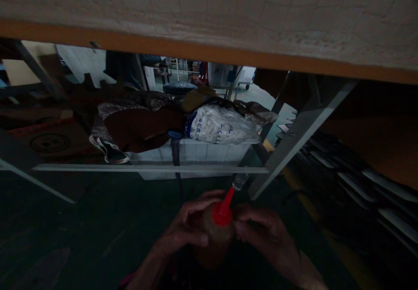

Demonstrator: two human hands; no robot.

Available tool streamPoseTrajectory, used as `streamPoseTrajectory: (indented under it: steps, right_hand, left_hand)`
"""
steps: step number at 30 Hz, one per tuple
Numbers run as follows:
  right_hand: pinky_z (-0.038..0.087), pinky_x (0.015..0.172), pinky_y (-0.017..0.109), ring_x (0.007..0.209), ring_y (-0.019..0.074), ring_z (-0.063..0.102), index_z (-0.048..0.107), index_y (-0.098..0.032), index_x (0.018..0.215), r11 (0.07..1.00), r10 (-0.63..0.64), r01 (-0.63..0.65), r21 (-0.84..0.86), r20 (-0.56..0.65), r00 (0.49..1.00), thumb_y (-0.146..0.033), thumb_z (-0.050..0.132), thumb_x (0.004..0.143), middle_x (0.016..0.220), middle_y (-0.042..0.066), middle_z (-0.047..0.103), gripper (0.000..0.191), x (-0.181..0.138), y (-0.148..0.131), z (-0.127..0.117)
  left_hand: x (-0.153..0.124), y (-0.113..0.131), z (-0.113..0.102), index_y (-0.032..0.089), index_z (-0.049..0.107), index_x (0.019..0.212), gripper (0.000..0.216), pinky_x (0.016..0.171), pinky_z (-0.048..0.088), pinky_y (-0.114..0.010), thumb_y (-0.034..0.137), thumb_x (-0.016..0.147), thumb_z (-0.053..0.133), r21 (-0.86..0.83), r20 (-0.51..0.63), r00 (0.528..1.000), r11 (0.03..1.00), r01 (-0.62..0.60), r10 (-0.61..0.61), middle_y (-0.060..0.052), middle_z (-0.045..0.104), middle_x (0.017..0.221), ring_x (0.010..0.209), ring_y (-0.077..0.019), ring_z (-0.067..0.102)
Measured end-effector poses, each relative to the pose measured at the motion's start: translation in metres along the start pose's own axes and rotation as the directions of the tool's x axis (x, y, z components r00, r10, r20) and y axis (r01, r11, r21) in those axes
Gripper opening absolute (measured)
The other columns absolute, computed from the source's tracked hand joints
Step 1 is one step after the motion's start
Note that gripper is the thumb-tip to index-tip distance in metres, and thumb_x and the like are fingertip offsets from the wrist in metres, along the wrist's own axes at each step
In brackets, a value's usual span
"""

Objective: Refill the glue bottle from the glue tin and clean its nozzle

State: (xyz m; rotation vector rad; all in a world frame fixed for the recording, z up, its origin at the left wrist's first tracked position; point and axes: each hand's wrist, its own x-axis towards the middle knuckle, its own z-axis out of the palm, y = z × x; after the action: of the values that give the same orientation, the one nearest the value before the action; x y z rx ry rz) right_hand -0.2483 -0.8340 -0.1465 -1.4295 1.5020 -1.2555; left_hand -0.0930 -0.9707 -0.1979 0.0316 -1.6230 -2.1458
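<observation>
A squeeze bottle [217, 242] with a brownish body stands between my two hands, its top leaning slightly right. It has a red pointed nozzle cap [222, 214], with a small clear piece [240, 181] at the tip. My left hand [187, 227] wraps round the bottle's left side, thumb across the front and fingers behind. At its right shoulder, just beside the red cap, my right hand [264, 235] has its thumb and forefinger closed against the bottle. The bottle's lower part is dark and hard to make out.
Above is a table edge [209, 57] with a pale, creased cover. Beneath it, a metal crossbar [150, 168] and leg [300, 137] stand before a white bin [209, 153] heaped with cloth and a printed plastic bag [218, 124]. A cardboard box [48, 139] is left; stacked dark items [355, 181] lie right.
</observation>
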Motion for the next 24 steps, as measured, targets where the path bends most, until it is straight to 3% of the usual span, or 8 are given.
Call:
streamPoseTrajectory:
  steps: [4, 7, 12, 17, 20, 24]
  right_hand:
    - [0.039, 0.058, 0.021, 0.063, 0.0110, 0.048, 0.061, -0.016, 0.073, 0.994, -0.039, 0.041, 0.102, -0.016, 0.999, -0.035, 0.055, 0.087, 0.068, 0.000, 0.053, 0.024, -0.002, -0.001, -0.003]
    - [0.040, 0.067, 0.022, 0.064, 0.0109, 0.049, 0.058, -0.017, 0.070, 0.987, -0.070, 0.075, 0.141, -0.041, 0.997, -0.033, 0.052, 0.090, 0.063, -0.001, 0.053, 0.026, -0.004, -0.002, -0.011]
    - [0.039, 0.066, 0.023, 0.068, 0.0125, 0.052, 0.061, -0.018, 0.072, 0.993, -0.061, 0.056, -0.102, -0.038, 0.997, -0.032, 0.054, 0.088, 0.069, -0.001, 0.056, 0.023, -0.001, 0.000, -0.014]
    - [0.037, 0.074, 0.028, 0.083, 0.0173, 0.052, 0.062, -0.021, 0.088, 0.945, 0.014, 0.010, -0.326, 0.072, 0.997, -0.028, 0.049, 0.090, 0.086, 0.001, 0.060, 0.015, -0.001, 0.010, -0.010]
    - [0.035, 0.076, 0.028, 0.085, 0.0167, 0.051, 0.060, -0.023, 0.092, 0.922, -0.030, 0.070, -0.380, 0.109, 0.994, -0.022, 0.042, 0.092, 0.088, 0.000, 0.059, 0.018, -0.002, 0.013, -0.008]
    - [0.037, 0.069, 0.023, 0.074, 0.0123, 0.052, 0.058, -0.019, 0.081, 0.939, -0.097, 0.093, -0.331, 0.005, 0.995, -0.023, 0.045, 0.091, 0.077, -0.001, 0.056, 0.017, 0.000, 0.013, -0.001]
  left_hand:
    - [0.000, -0.002, -0.001, 0.023, 0.063, 0.113, 0.068, 0.100, 0.028, -0.042, 0.049, 0.052, 0.078, -0.017, 0.003, 1.000, 1.000, -0.007, 0.007, -0.009, 0.043, 0.137, 0.129, -0.0368, 0.028]
    - [0.000, -0.004, -0.004, 0.025, 0.062, 0.113, 0.065, 0.101, 0.027, -0.042, 0.048, 0.054, 0.078, 0.008, -0.034, 0.999, 1.000, -0.011, 0.011, -0.008, 0.043, 0.137, 0.129, -0.0359, 0.028]
    - [0.002, -0.001, -0.002, 0.026, 0.062, 0.114, 0.065, 0.102, 0.025, -0.043, 0.047, 0.055, 0.078, 0.026, 0.004, 1.000, 1.000, -0.017, 0.017, -0.007, 0.045, 0.136, 0.129, -0.0347, 0.028]
    - [0.004, 0.001, 0.001, 0.028, 0.061, 0.114, 0.062, 0.103, 0.024, -0.047, 0.043, 0.056, 0.079, 0.125, 0.050, 0.998, 0.992, 0.020, -0.027, -0.008, 0.045, 0.136, 0.130, -0.0339, 0.028]
    - [0.005, -0.001, -0.002, 0.028, 0.061, 0.114, 0.061, 0.103, 0.023, -0.049, 0.044, 0.058, 0.078, 0.193, 0.036, 0.999, 0.981, 0.031, -0.038, -0.009, 0.045, 0.136, 0.130, -0.0344, 0.029]
    - [0.005, -0.006, -0.005, 0.028, 0.060, 0.116, 0.062, 0.104, 0.022, -0.048, 0.047, 0.058, 0.076, 0.142, 0.026, 0.999, 0.989, -0.034, 0.031, -0.008, 0.046, 0.135, 0.131, -0.0345, 0.026]
